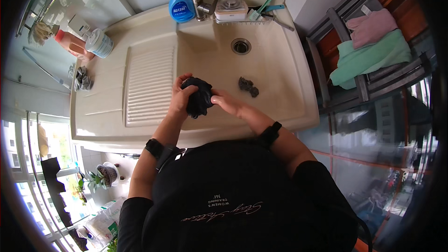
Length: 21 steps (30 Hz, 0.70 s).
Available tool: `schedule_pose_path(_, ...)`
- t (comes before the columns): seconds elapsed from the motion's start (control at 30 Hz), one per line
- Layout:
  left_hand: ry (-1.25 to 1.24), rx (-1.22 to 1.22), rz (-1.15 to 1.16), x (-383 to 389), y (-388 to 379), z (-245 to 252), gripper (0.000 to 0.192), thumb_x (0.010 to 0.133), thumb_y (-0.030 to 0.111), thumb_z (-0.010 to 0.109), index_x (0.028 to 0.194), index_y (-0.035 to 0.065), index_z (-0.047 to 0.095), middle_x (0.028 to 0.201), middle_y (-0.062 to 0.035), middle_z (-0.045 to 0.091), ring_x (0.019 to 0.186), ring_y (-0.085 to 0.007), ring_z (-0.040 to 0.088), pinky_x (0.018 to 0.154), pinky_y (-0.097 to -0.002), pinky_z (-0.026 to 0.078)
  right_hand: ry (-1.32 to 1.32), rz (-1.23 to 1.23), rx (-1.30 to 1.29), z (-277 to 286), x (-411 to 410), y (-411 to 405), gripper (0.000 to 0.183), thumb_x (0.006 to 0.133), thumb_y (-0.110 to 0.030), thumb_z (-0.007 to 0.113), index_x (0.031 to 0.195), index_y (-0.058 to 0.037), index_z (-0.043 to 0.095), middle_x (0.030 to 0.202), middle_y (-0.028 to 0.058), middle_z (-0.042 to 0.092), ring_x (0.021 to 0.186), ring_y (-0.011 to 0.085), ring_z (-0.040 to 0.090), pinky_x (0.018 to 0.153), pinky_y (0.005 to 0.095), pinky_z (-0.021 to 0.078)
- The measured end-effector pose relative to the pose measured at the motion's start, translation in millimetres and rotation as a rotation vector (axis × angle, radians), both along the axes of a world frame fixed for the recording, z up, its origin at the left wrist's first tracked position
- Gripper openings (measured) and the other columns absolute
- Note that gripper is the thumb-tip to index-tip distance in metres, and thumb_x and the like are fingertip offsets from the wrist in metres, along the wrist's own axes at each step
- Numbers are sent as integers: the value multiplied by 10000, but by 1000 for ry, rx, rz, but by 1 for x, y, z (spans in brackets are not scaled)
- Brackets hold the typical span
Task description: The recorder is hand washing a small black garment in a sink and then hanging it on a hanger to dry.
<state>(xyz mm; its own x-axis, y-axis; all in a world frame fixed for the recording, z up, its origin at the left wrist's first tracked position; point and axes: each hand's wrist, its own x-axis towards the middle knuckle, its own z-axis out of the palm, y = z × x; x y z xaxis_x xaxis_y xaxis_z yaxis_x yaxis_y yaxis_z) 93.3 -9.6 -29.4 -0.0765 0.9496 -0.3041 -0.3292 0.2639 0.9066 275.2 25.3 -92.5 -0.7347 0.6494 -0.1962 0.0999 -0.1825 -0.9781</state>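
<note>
A bunched black cloth (198,98), dark and wet-looking, is held up between my two hands over the near left part of the laundry sink (276,108). My left hand (180,98) grips it from the left, thumb across its top. On its right edge, my right hand (225,100) pinches the fabric between thumb and fingers. To the right, a small crumpled dark grey cloth (249,87) lies on the basin floor. The ribbed washboard (150,85) of the sink slopes just left of my left hand.
A blue pump bottle (181,5), the faucet (200,8), a soap box (231,8) and a green brush (257,13) line the back rim. Left stand a pink detergent bottle (73,44), a white tub (99,43) and a grey cloth (83,78). Towels (372,54) hang on the right rack.
</note>
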Motion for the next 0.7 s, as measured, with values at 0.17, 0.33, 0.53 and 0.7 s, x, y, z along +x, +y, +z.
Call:
schedule_pose_path(0.17,55,-29,-45,29,8,0,665,922,305,612,1430,30,282,1280,-175,496,1165,-266,536,970,-364,467,614,-67,-967,14,-3,-4,585,880,-282,699,1357,-103,411,1289,84,505,1209,266,505,991,544,419)
schedule_pose_path(0.33,38,-91,-281,38,17,-21,874,953,558,460,1520,32,52,1460,-175,355,1347,-268,361,1128,-381,277,547,-251,-725,-5,-9,-12,508,862,-284,713,1295,-155,479,1241,63,549,1160,244,544,912,493,467)
schedule_pose_path(0.53,724,88,-594,3,48,-5,529,953,338,592,1355,5,504,998,-106,679,904,-175,643,813,-306,516,466,-349,-1020,-15,-6,0,316,807,-175,701,1084,-107,565,919,64,623,713,148,614,582,291,495)
schedule_pose_path(0.7,733,49,-271,-1,61,7,267,826,230,763,970,11,712,794,-49,684,722,-86,612,629,-232,492,521,-74,-1116,1,0,3,335,759,-232,714,998,-51,564,806,68,612,641,140,589,549,252,474)
